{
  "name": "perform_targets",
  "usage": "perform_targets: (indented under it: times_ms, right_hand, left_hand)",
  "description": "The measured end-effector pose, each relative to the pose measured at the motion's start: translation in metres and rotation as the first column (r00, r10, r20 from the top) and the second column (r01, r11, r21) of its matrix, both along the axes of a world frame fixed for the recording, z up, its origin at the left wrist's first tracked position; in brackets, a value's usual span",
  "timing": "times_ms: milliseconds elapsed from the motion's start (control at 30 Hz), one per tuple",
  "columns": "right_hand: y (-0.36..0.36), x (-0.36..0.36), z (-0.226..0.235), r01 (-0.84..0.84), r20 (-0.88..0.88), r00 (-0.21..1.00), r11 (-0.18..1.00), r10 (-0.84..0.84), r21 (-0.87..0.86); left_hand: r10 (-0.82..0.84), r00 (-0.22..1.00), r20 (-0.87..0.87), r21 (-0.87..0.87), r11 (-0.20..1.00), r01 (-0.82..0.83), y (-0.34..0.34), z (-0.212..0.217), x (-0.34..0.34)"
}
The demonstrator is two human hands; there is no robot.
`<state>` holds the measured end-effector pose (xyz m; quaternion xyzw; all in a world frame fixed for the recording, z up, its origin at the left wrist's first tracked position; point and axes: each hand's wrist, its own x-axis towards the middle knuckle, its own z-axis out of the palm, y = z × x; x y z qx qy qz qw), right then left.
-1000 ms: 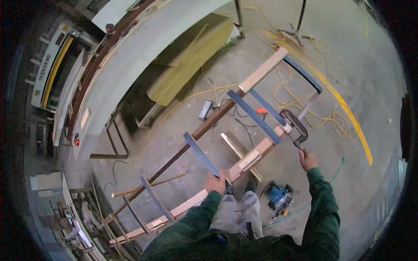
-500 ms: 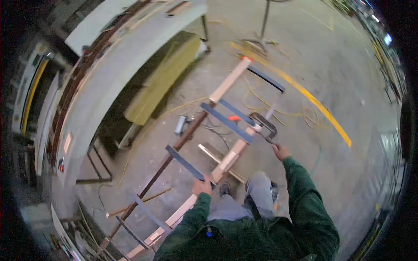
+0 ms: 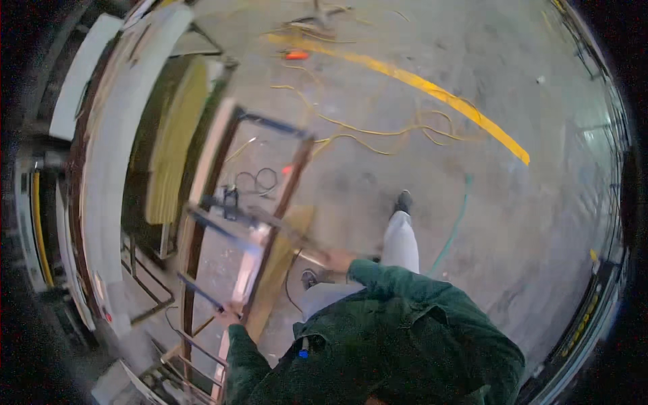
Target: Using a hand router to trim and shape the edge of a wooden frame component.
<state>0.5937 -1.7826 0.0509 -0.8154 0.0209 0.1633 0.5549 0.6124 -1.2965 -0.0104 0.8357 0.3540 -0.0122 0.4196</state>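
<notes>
The fingers of the left hand (image 3: 228,314) are closed around a rail of the ladder-like frame (image 3: 233,223) at its near end, while the right hand (image 3: 335,260) grips a bar at the right side of the same frame; the picture is blurred by motion there, so I cannot tell exactly how its fingers sit. Both arms wear dark green sleeves (image 3: 405,290). The frame is held up off the concrete floor (image 3: 418,169), left of the person's legs in light trousers (image 3: 398,239). A pale board (image 3: 280,266) lies just beside its right rail, near the right hand. Far from the hands, yellow cables (image 3: 378,131) curl over the floor, a yellow painted line (image 3: 459,108) crosses it, and a green hose (image 3: 455,219) runs at the right of the far shoe. A black cable loop (image 3: 256,181) shows through the frame. At the left stand a long curved pale panel (image 3: 125,148) and a yellow-green panel (image 3: 172,142), close to the frame's left rail. Compared with half a second ago, the frame has swung from a diagonal across the floor to nearly upright in the view, and the person has stepped and turned. The frame has brown wooden rails joined by dark blue metal rungs.
</notes>
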Motion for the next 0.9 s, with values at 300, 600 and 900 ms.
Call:
perform_targets:
  times_ms: [300, 600, 900]
  right_hand:
    - [-0.31, -0.111, -0.075, 0.505, -0.377, 0.773, 0.855, -0.51, -0.121]
    - [-0.49, 0.076, -0.044, 0.568, -0.114, 0.813, 0.821, -0.571, -0.057]
    - [-0.366, 0.378, -0.017, -0.17, 0.047, 0.982, 0.967, 0.182, -0.188]
  left_hand:
    - [-0.024, 0.997, 0.073, 0.107, 0.994, 0.016, -0.27, 0.112, 0.117]
    - [-0.071, 0.997, 0.024, 0.546, 0.836, 0.046, -0.389, 0.085, 0.136]
    - [-0.042, 0.994, 0.104, 0.607, 0.794, -0.03, -0.394, 0.075, 0.126]
